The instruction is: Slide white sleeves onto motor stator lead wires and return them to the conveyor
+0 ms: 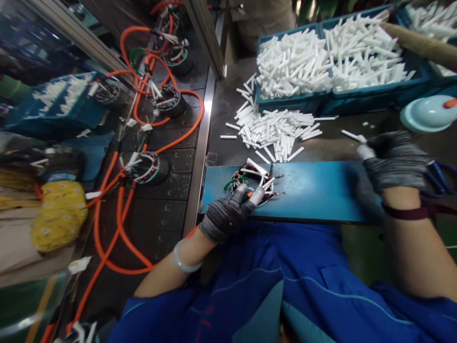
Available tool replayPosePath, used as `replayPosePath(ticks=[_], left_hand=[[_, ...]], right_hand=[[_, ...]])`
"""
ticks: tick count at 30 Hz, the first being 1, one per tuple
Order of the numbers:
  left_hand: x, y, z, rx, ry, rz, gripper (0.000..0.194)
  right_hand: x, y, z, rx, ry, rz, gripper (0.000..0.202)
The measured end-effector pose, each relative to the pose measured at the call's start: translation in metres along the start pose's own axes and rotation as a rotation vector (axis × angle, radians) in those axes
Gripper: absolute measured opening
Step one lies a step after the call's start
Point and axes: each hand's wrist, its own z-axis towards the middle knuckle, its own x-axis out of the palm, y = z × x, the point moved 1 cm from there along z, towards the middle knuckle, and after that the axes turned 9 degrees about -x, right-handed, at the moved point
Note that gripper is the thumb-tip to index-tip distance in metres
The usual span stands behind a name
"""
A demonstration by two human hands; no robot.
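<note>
My left hand (pixel 228 214), in a grey glove with pale-covered fingertips, grips the near side of a wire-wound motor stator (pixel 269 183). The stator lies on a blue work strip (pixel 321 190); white tubes stick out of it and bare lead ends point right. My right hand (pixel 396 159), gloved the same way, is well to the right above the strip's far edge. Its fingers are bent together, and a short white tube (pixel 352 136) extends left from the fingertips. The glove partly hides that pinch. Blue-handled pliers or scissors (pixel 439 178) lie beside this hand.
Teal bins (pixel 293 102) full of white tubes stand at the back, with a loose tube pile (pixel 274 128) before them. A pale blue domed container (pixel 426 114) sits right. Left of a metal rail (pixel 202 157), stators (pixel 152 169) with orange cables line a conveyor; a person's yellow sleeve (pixel 59 214) is beyond.
</note>
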Motion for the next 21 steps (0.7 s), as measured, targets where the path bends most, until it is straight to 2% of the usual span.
replayPosePath(ticks=[1, 3, 6, 10, 13, 16, 18, 19, 21], left_hand=[[0.000, 0.001, -0.001, -0.019, 0.021, -0.032, 0.055], [0.000, 0.004, -0.002, -0.042, 0.038, -0.102, 0.056], [0.000, 0.008, -0.003, -0.031, 0.004, -0.128, 0.057], [0.001, 0.010, -0.003, -0.022, -0.011, -0.144, 0.056], [0.003, 0.010, -0.005, -0.025, 0.020, -0.205, 0.053], [0.007, 0.013, -0.006, 0.000, 0.015, -0.248, 0.049], [0.011, 0.015, -0.003, 0.022, 0.012, -0.268, 0.047], [0.013, 0.016, -0.001, 0.036, 0.015, -0.279, 0.046], [0.017, 0.019, 0.004, 0.078, 0.028, -0.315, 0.044]], right_hand=[[0.000, 0.015, -0.010, -0.091, -0.010, 0.214, 0.041], [0.005, 0.046, -0.029, -0.296, 0.113, 0.568, 0.036], [0.019, 0.079, -0.044, -0.387, 0.259, 0.779, 0.026], [0.035, 0.088, -0.039, -0.448, 0.363, 0.876, 0.027], [0.038, 0.090, -0.033, -0.636, 0.406, 0.888, 0.029], [0.036, 0.096, -0.027, -0.824, 0.359, 0.681, 0.034], [0.037, 0.100, -0.022, -0.865, 0.363, 0.569, 0.041], [0.038, 0.101, -0.020, -0.860, 0.421, 0.583, 0.044], [0.042, 0.100, -0.016, -0.804, 0.646, 0.727, 0.050]])
